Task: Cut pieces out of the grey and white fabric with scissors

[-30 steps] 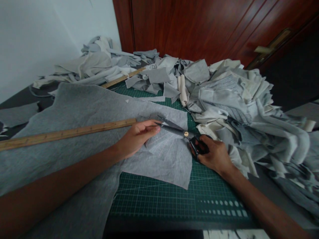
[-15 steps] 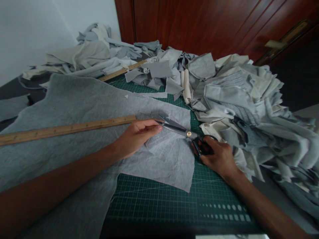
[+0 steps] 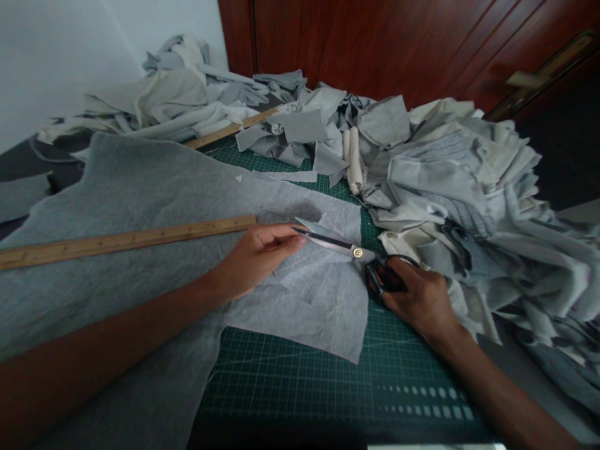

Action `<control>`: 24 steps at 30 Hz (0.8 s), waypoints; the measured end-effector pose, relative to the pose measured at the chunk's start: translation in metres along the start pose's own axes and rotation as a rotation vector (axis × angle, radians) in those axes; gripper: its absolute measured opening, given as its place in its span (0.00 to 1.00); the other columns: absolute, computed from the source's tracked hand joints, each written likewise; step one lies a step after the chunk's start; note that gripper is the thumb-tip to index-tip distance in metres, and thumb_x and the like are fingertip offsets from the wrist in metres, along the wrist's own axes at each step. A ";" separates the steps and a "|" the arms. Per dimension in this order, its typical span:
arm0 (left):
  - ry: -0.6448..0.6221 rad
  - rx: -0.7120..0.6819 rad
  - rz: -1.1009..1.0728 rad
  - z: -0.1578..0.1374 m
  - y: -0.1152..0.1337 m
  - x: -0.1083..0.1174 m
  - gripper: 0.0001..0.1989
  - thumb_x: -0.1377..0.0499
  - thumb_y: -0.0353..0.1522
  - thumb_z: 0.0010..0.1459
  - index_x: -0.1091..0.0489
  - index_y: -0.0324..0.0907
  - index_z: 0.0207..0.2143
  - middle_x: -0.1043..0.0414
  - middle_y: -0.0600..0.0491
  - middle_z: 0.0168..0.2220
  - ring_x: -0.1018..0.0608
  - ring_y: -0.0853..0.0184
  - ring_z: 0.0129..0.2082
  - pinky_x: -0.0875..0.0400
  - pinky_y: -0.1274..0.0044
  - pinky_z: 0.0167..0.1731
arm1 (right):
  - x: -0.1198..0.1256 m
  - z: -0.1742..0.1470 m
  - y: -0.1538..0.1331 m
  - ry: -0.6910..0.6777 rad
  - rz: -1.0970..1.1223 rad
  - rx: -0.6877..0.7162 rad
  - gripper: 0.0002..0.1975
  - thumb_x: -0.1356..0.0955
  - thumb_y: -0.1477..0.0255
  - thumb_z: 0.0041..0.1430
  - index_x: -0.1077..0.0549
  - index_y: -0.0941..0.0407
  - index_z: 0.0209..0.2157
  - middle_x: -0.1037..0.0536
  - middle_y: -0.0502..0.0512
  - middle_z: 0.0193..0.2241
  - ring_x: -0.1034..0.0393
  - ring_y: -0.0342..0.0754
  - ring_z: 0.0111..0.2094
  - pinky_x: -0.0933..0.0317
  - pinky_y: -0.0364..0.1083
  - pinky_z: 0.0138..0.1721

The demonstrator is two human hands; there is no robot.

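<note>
My right hand (image 3: 419, 300) grips a pair of scissors (image 3: 344, 247) by its black handles, the blades slightly apart and pointing left over the grey fabric (image 3: 300, 300). By the blade tips, my left hand (image 3: 267, 250) has its thumb and fingers pinched together. What lies in that pinch, perhaps a bit of cloth or a blade tip, I cannot make out. Beneath both blades the fabric is spread out with a creased area near its right end. A wooden ruler (image 3: 140, 236) rests on it, its right end beside my left hand.
A green cutting mat (image 3: 290, 381) lies under the fabric. Cloth scraps (image 3: 304, 128) and a large heap of grey and cream fabric (image 3: 459, 181) fill the back and right. Another wooden ruler (image 3: 229, 129) lies behind. A reddish wooden door (image 3: 365, 47) stands beyond the table.
The scissor blades have drawn a little closer together. Both hands stay in nearly the same place; the view has shifted slightly.
</note>
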State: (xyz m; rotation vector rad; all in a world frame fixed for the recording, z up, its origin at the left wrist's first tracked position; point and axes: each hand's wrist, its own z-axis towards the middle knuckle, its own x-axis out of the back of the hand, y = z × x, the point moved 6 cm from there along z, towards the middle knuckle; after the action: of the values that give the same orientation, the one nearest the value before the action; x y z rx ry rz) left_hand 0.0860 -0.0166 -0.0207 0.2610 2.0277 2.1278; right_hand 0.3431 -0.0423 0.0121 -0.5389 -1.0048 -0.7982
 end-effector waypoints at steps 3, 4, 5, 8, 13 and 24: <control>-0.012 -0.001 0.022 0.000 0.001 0.000 0.12 0.41 0.34 0.66 0.29 0.37 0.29 0.45 0.61 0.23 0.44 0.76 0.22 0.50 0.80 0.21 | 0.000 0.000 0.001 -0.015 0.028 -0.015 0.02 0.36 0.74 0.54 0.33 0.55 0.28 0.31 0.46 0.18 0.35 0.41 0.16 0.48 0.41 0.20; -0.011 -0.008 0.023 0.000 0.002 -0.001 0.13 0.41 0.34 0.66 0.30 0.38 0.28 0.45 0.61 0.23 0.44 0.76 0.22 0.50 0.80 0.21 | 0.000 0.000 0.001 -0.021 0.034 -0.018 0.02 0.36 0.74 0.54 0.33 0.55 0.28 0.31 0.46 0.18 0.35 0.41 0.16 0.48 0.40 0.21; -0.008 -0.012 0.022 0.000 0.003 -0.001 0.13 0.41 0.34 0.65 0.30 0.38 0.28 0.44 0.61 0.23 0.43 0.75 0.22 0.50 0.80 0.21 | 0.000 0.000 0.002 -0.025 0.038 -0.020 0.02 0.36 0.74 0.53 0.33 0.54 0.27 0.31 0.46 0.18 0.35 0.41 0.16 0.48 0.40 0.21; 0.001 -0.010 0.007 0.000 0.004 -0.001 0.10 0.40 0.34 0.64 0.26 0.37 0.31 0.41 0.60 0.23 0.42 0.75 0.22 0.49 0.80 0.21 | 0.001 -0.001 0.003 -0.024 0.039 -0.028 0.02 0.36 0.75 0.53 0.33 0.54 0.27 0.31 0.46 0.18 0.35 0.41 0.17 0.48 0.41 0.21; 0.027 0.034 -0.027 0.000 0.002 -0.001 0.10 0.39 0.35 0.63 0.22 0.36 0.37 0.35 0.59 0.25 0.38 0.76 0.24 0.46 0.82 0.24 | -0.007 -0.005 0.008 -0.031 0.042 -0.096 0.02 0.35 0.75 0.53 0.32 0.54 0.28 0.30 0.46 0.18 0.34 0.42 0.17 0.48 0.41 0.21; 0.066 0.082 -0.033 0.003 -0.004 0.000 0.16 0.36 0.38 0.60 0.21 0.40 0.48 0.23 0.53 0.36 0.28 0.72 0.32 0.36 0.80 0.33 | -0.012 -0.007 0.017 -0.003 0.105 -0.167 0.07 0.29 0.71 0.54 0.32 0.54 0.27 0.30 0.45 0.20 0.37 0.40 0.18 0.46 0.40 0.21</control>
State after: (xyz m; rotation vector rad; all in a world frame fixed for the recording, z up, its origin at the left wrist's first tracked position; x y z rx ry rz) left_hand 0.0864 -0.0137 -0.0248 0.1703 2.1432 2.0629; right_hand 0.3567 -0.0336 -0.0027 -0.7308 -0.9094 -0.7918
